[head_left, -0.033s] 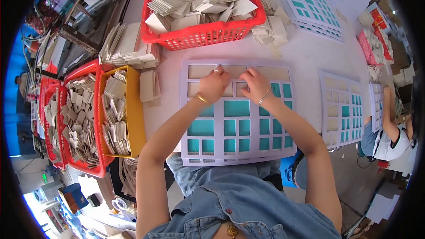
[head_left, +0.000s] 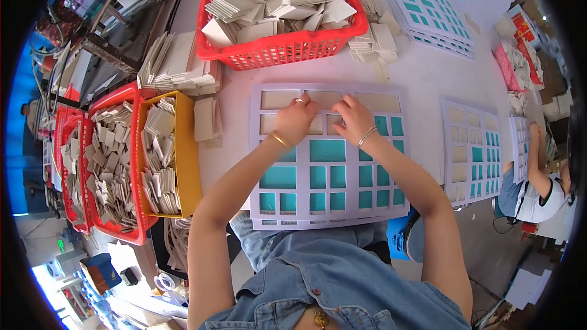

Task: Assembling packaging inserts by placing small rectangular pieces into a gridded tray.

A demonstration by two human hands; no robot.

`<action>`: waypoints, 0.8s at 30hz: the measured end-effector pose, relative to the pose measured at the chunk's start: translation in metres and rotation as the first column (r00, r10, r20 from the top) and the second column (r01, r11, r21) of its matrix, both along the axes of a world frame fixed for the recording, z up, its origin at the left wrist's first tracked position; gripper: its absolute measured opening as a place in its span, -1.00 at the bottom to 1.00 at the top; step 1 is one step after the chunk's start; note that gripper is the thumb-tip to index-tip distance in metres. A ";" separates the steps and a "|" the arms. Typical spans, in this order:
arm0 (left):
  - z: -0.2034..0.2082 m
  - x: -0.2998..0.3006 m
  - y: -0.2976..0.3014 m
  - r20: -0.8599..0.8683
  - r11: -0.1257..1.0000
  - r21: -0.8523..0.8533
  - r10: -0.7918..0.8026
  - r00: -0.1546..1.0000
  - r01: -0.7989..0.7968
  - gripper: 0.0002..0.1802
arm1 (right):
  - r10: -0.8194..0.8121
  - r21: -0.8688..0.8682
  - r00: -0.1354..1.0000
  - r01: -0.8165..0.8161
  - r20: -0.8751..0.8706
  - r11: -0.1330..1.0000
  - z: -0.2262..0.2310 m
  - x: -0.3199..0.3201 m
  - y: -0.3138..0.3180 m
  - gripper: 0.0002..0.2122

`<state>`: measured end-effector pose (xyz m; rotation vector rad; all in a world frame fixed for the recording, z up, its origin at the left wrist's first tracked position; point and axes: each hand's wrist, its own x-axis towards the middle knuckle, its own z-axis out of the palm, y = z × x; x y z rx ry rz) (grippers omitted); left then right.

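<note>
In front of me lies a lavender frame board (head_left: pixel 302 165) with rectangular windows. Grey-beige cards (head_left: pixel 325 98) fill the top row and part of the second; the other windows show turquoise. Over the second row, my left hand (head_left: pixel 296 120) has its fingers curled and pressed together at the bars between windows. My right hand (head_left: pixel 355 120) is beside it, fingers bent and fingertips closed at a window just to the right. The fingers hide whatever either hand holds. A second board edge shows beneath the near side.
A red basket (head_left: pixel 281 52) of cards stands beyond the board. To the left are a yellow bin (head_left: pixel 188 159), another red basket (head_left: pixel 143 208) and card stacks (head_left: pixel 206 119). More boards lie far right (head_left: pixel 422 6) and at right (head_left: pixel 471 153), near another person's arm (head_left: pixel 538 162).
</note>
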<state>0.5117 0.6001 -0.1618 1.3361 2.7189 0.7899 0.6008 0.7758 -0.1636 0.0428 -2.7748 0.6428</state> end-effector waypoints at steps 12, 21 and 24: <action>0.011 -0.015 -0.043 -0.282 0.956 0.038 -0.268 0.921 0.290 -0.74 | -0.020 -0.230 0.991 -0.011 -0.133 0.973 0.068 -0.047 0.009 -0.87; 0.111 -0.123 -0.059 -0.302 0.861 0.495 0.297 0.906 -0.117 -0.91 | -0.598 -0.178 0.801 0.592 0.019 0.786 0.109 -0.167 0.099 -0.48; 0.125 -0.135 -0.034 -0.368 0.903 0.418 0.272 0.889 -0.104 -0.89 | -0.530 -0.478 0.847 0.446 -0.049 0.757 0.090 -0.178 0.106 -0.62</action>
